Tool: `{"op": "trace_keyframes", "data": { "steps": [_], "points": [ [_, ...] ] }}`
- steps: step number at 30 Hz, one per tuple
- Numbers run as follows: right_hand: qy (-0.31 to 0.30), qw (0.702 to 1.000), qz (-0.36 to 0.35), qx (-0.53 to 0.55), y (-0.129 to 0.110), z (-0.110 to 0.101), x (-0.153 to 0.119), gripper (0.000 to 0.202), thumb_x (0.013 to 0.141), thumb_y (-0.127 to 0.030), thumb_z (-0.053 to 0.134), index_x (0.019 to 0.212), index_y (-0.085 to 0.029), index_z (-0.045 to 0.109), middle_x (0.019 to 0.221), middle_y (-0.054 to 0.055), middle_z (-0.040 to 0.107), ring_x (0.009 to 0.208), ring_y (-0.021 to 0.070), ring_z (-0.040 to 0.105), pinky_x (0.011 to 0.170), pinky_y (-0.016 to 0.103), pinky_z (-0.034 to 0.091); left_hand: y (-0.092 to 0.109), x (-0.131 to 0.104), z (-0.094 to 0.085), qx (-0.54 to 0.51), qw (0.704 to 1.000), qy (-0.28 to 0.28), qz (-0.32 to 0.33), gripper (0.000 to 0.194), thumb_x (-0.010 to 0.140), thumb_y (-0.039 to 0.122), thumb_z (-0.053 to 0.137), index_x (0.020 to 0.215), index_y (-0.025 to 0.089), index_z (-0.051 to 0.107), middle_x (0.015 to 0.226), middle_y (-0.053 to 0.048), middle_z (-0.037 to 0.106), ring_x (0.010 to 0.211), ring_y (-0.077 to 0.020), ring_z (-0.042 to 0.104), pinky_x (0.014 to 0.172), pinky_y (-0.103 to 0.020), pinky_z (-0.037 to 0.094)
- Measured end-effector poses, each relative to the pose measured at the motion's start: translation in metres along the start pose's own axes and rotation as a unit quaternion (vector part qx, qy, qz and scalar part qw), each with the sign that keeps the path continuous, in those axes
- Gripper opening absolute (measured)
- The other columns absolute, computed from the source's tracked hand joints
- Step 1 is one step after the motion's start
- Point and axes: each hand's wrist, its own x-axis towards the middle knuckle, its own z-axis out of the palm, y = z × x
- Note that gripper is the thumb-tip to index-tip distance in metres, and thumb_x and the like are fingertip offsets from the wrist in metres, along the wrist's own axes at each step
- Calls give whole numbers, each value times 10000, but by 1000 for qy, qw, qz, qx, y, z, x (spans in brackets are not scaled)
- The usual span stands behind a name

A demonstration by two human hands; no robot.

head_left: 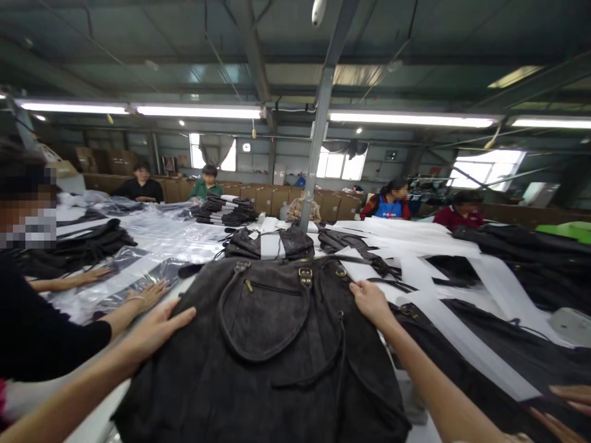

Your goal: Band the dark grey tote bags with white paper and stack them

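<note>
A dark grey handbag [249,400] with a suede-like look fills the lower middle of the head view. Its looped carrying handle [231,347] hangs over the front, below brass-coloured fittings and a small zip pocket [272,288]. At the bag's upper left edge my left hand [159,332] is closed, thumb across the front and fingertips hidden behind. My right hand [372,301] pinches the upper right corner, beside a white paper strip [360,267]. A thin dark strap [342,344] dangles down the bag's right side.
A co-worker's hands [143,295] press on a clear plastic bag [161,271] at left. Another person's fingers [570,400] show at lower right. Dark bags wrapped with white strips [489,351] lie on the right. Behind stand stacked bags [224,209] and a metal post [318,141].
</note>
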Motion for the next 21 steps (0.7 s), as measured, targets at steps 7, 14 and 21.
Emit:
{"op": "trace_keyframes", "data": {
  "steps": [7,14,21],
  "points": [
    [-104,993,50,-33,65,121,-67,277,837,-212,461,632,-141,634,705,120,674,717,210,620,635,271,382,-196,9,-14,-16,996,40,-83,413,513,429,809,869,249,702,990,-61,722,1170,-389,526,1017,-480,424],
    [-196,978,67,2,93,131,-63,361,831,-400,484,628,-158,657,703,118,699,744,264,668,653,303,455,-215,4,-20,-31,995,44,-82,450,565,485,776,936,238,714,1016,-74,718,1180,-375,524,1031,-452,416],
    [-126,988,-5,93,103,86,-121,523,706,-546,589,1046,-158,672,1032,126,696,962,308,649,825,391,525,-208,-4,-15,-38,994,36,-96,427,621,499,744,953,233,705,1012,-42,723,1075,-364,602,984,-470,453]
  ]
}}
